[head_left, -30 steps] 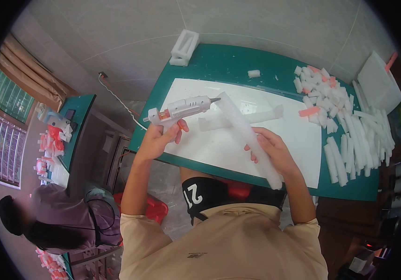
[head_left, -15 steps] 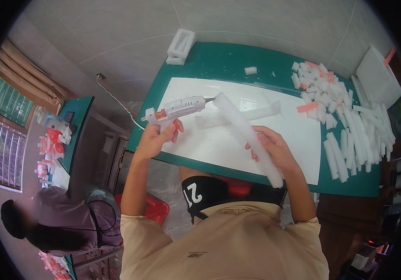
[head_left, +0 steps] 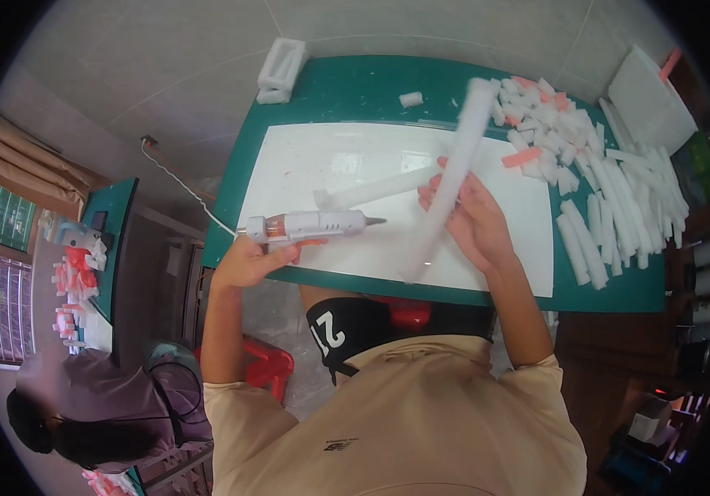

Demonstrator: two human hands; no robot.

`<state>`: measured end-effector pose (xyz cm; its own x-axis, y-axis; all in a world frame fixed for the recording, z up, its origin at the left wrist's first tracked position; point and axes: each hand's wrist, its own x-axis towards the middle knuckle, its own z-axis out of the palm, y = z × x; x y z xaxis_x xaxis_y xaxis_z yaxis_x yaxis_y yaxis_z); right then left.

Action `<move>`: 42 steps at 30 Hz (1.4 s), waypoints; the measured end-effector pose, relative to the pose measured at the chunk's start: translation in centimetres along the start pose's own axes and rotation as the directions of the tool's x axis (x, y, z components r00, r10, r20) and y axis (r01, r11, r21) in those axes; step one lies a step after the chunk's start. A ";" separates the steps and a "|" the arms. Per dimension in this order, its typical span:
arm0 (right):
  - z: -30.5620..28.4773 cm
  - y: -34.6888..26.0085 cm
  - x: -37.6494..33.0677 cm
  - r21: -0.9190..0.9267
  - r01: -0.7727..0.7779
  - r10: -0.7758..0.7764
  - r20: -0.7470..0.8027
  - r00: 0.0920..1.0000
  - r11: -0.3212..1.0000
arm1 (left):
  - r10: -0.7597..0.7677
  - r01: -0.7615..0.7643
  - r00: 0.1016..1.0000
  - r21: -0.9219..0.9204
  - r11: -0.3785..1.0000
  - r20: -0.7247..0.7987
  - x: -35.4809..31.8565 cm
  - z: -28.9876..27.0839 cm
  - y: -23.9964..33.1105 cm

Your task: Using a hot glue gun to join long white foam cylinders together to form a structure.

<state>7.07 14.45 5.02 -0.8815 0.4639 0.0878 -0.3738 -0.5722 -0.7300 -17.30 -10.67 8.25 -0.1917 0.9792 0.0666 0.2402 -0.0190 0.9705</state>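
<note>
View from my head, looking down. My left hand (head_left: 247, 258) has its fingers wrapped around the grip of a white glue gun (head_left: 309, 224), held level above the white board (head_left: 330, 161) with its nozzle pointing right, toward the work. My right hand (head_left: 472, 217) has its fingers clamped on a long white foam strip (head_left: 447, 186), tilted up and away from me and blurred; I judge the tilt brings one face toward the nozzle. A second foam strip (head_left: 375, 188) lies flat on the board, just beyond the gun. Cut foam pieces (head_left: 595, 198), white and pink, are heaped at the right of the green worktop (head_left: 355, 87), within reach of my right hand.
</note>
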 end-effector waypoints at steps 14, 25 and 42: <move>-0.1 -0.7 0.3 0.180 0.209 -0.169 -0.212 0.962 0.961 | -0.114 0.111 0.980 0.027 0.993 0.164 -0.1 0.8 0.4; -1.1 -0.2 0.0 0.212 0.220 -0.182 -0.182 0.966 0.952 | -0.113 0.116 0.978 -0.005 0.993 0.173 0.7 1.0 -0.1; -1.8 -0.1 -0.2 0.235 0.243 -0.201 -0.191 0.961 0.941 | -0.079 0.077 0.983 0.019 0.997 0.165 1.1 1.2 -0.7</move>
<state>7.78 15.60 3.83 -0.7172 0.6894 0.1016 -0.6339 -0.5849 -0.5060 -16.52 -9.36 7.41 -0.0506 0.9975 -0.0490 0.2424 0.0599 0.9683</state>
